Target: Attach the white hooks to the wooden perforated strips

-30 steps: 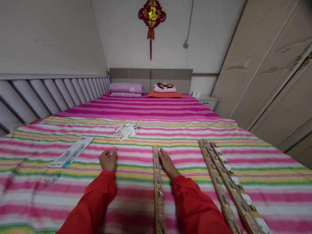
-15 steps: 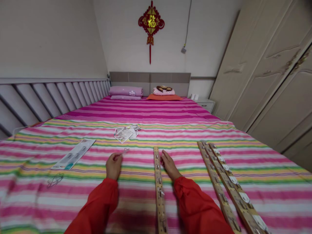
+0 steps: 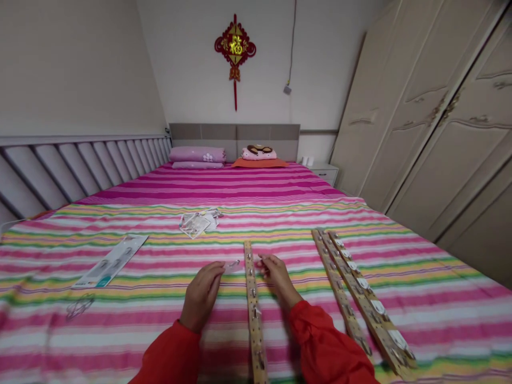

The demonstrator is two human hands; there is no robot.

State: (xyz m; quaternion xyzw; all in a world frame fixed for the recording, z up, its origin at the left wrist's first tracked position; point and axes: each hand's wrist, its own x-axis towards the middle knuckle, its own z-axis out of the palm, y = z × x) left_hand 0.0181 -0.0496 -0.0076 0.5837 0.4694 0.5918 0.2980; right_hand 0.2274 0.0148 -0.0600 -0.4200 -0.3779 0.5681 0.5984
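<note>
My left hand (image 3: pixel 203 292) pinches a small clear adhesive hook (image 3: pixel 232 264) between thumb and fingertips, held over the bed just left of a narrow wooden strip (image 3: pixel 253 298). That strip lies lengthwise in front of me, with small holes and several metal hooks along it. On its other side, my right hand (image 3: pixel 279 276) has thumb and fingers pressed together close to the strip's upper part. A tiny pale bit shows at the right fingertips, too small to name.
To the right lie more wooden strips (image 3: pixel 338 285) with metal hooks and white round pieces. A clear hook package (image 3: pixel 114 261) and thin wire loops (image 3: pixel 80 306) lie at left. Loose small packets (image 3: pixel 198 224) sit farther back on the striped bedsheet (image 3: pixel 160 320). A slatted rail runs along the left.
My left hand has moved right and slightly away from me, bringing the clear hook close to the wooden strip. My right hand stays beside the strip. The view has shifted slightly.
</note>
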